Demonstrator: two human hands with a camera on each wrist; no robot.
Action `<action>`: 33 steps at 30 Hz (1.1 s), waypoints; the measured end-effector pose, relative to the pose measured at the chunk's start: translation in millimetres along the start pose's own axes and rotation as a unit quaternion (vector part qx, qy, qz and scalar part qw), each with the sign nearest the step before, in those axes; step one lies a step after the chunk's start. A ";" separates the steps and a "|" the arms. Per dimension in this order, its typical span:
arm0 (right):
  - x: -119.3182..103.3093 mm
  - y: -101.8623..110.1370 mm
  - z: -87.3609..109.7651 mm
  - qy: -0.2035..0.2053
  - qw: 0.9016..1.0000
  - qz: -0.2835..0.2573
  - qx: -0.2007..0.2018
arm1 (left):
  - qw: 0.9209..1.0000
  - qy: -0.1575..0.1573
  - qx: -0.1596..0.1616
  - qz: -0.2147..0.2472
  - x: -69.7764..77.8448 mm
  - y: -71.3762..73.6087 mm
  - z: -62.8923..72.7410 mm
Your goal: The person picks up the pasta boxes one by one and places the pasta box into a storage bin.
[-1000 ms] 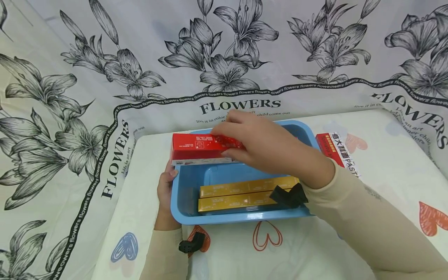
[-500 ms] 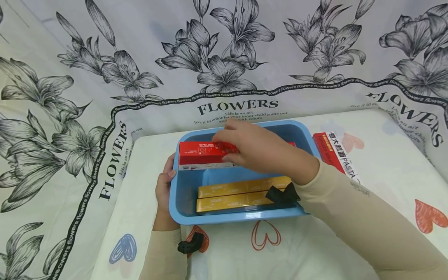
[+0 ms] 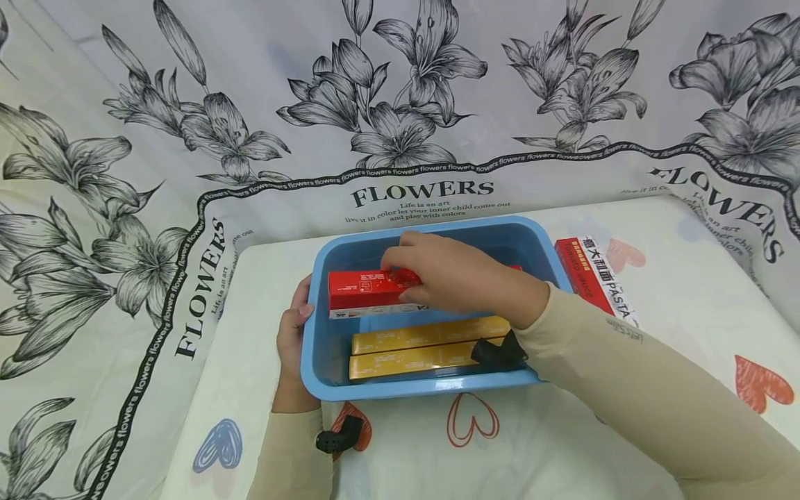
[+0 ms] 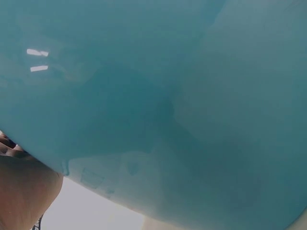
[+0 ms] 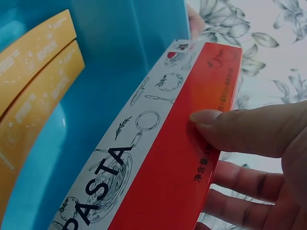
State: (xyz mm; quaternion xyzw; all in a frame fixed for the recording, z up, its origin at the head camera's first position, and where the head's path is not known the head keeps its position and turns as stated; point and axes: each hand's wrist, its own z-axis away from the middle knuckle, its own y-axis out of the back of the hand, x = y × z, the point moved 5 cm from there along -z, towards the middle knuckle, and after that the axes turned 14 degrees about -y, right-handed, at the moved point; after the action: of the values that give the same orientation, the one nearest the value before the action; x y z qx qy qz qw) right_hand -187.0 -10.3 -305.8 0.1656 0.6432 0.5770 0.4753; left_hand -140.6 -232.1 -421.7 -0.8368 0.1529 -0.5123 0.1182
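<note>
My right hand [image 3: 453,272] grips a red and white pasta box [image 3: 362,290] from above, thumb on one side and fingers on the other. In the right wrist view the pasta box [image 5: 168,143] shows the word PASTA along its white strip. The box is inside the mouth of a blue plastic bin [image 3: 400,392], toward its far side; whether it touches the floor I cannot tell. At the bin's left end my left hand [image 3: 294,340] holds the rim, thumb on the edge. Only the bin's blue wall [image 4: 144,96] and part of the hand [image 4: 26,191] fill the left wrist view.
Two yellow boxes [image 3: 431,335] lie side by side in the near half of the bin. Another red and white pasta box [image 3: 590,278] lies on the table to the bin's right, partly behind the right forearm. A flower-printed cloth [image 3: 406,132] hangs behind the table.
My right hand has lowered the pasta box from above the bin's far left rim into the bin, moving slightly nearer. My left hand stays on the rim.
</note>
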 end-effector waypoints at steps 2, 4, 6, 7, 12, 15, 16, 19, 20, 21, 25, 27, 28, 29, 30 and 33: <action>1.0 -2.2 -1.4 -0.003 1.000 0.001 -0.003 | 1.000 0.002 0.002 0.002 0.4 0.0 0.3; 1.8 -4.0 -2.6 -0.007 1.000 0.004 -0.005 | 1.000 0.004 0.001 0.005 0.7 0.1 0.6; 2.5 -6.2 -3.9 -0.011 1.000 0.009 -0.010 | 1.000 0.004 0.001 0.007 0.9 0.4 0.9; 3.1 -7.5 -4.6 -0.013 1.000 0.013 -0.014 | 1.000 0.005 0.001 0.006 0.6 0.9 1.1; 5.2 -12.4 -6.6 -0.015 0.999 0.017 -0.028 | 1.000 0.008 0.009 0.004 -0.9 2.5 2.1; 5.9 -12.9 -6.8 -0.018 0.999 0.010 -0.031 | 1.000 0.008 0.010 0.006 -2.2 2.8 1.8; 5.9 -13.1 -7.0 -0.019 0.999 0.010 -0.032 | 1.000 0.008 0.011 0.006 -2.5 2.9 1.6; 6.5 -14.8 -7.8 -0.021 0.999 0.012 -0.039 | 1.000 0.007 0.006 0.001 -2.7 3.9 1.1; 7.1 -15.9 -8.4 -0.021 0.999 0.014 -0.040 | 1.000 0.006 0.004 0.000 -2.7 4.3 1.0; 7.6 -16.5 -8.8 -0.020 0.999 0.015 -0.042 | 1.000 0.006 0.003 -0.001 -2.4 4.2 0.8; 9.7 -18.7 -9.8 -0.020 0.999 0.011 -0.044 | 1.000 0.007 0.000 0.001 -2.2 3.4 0.9; 10.5 -19.7 -10.3 -0.020 0.999 0.013 -0.046 | 1.000 0.007 0.003 -0.001 -2.0 2.8 0.9; 10.8 -20.5 -10.8 -0.020 0.999 0.016 -0.046 | 1.000 0.007 0.004 -0.001 -2.0 3.0 1.0; 11.2 -21.4 -11.4 -0.020 0.998 0.019 -0.047 | 1.000 0.007 0.003 -0.002 -1.9 3.1 1.1; 11.6 -22.2 -11.9 -0.019 0.998 0.023 -0.048 | 1.000 0.008 0.005 -0.001 -1.8 3.2 1.1; 13.5 -24.2 -12.7 -0.020 0.998 0.025 -0.052 | 1.000 0.007 0.007 0.000 -1.7 2.7 1.1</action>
State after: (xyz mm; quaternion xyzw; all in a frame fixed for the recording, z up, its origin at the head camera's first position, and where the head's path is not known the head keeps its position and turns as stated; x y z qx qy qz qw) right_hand -195.8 -14.3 -334.8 0.1677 0.5983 0.6182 0.4813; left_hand -140.8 -233.9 -424.5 -0.8321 0.1496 -0.5197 0.1230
